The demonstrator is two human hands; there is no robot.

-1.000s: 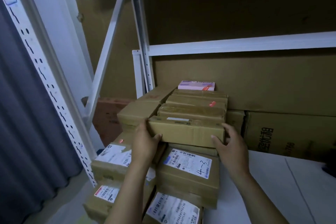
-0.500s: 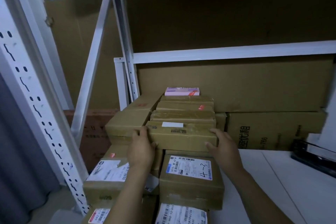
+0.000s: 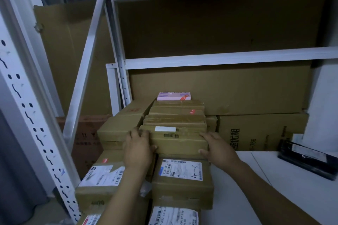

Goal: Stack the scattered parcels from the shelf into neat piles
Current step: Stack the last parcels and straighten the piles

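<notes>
Parcel (image 3: 175,140) ends gripped, left hand (image 3: 139,149) fingers curled over top, right hand (image 3: 218,149) fingers partly hidden, probably clasping

Matt brown cardboard for the parcel (image 3: 175,142) at centre, streaked with glossy clear tape (image 3: 188,130), shinier still on the taped parcels (image 3: 174,120) toward 12 o'clock, with a glossy pink box (image 3: 173,96) behind. White matt paper for the label (image 3: 181,169) at 6 o'clock. At 9 o'clock, white painted metal for the upright (image 3: 27,107); at 4 o'clock, smooth matt white on the shelf board (image 3: 256,197) and shiny black plastic on the flat pack (image 3: 307,160).
</notes>
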